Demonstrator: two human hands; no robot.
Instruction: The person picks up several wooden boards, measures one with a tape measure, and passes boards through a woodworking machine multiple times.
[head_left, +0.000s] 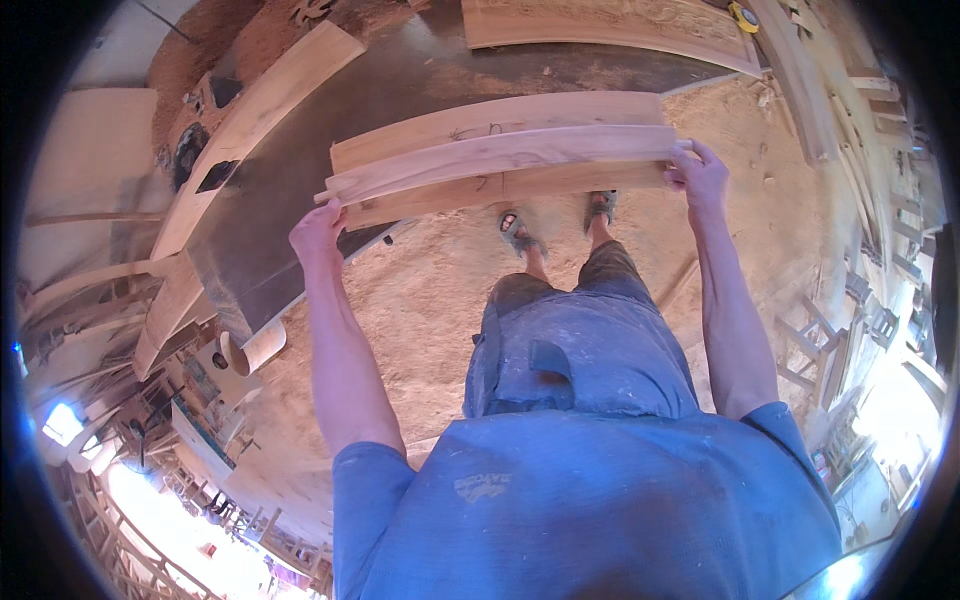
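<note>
A long, slightly curved wooden rail (500, 152) with narrow tenon ends stretches between my two hands. My left hand (320, 232) pinches its left end. At its right end are the closed fingers of my right hand (700, 182). Pale wood shows on both sides of the rail: a wide strip (580, 107) beyond it and another strip (570, 182) nearer my feet, both with dark scribbled marks. I cannot tell whether these are one board or two, as the rail covers the middle. They overlap the front edge of a dark worktable (270, 215).
A long plank (255, 130) lies on the table's left side, and a wide board (600, 25) lies at its far side. A yellow tape measure (743, 17) sits near more planks (800, 90) at right. Sawdust covers the floor (420, 300). Wooden frames (815, 340) stand at right.
</note>
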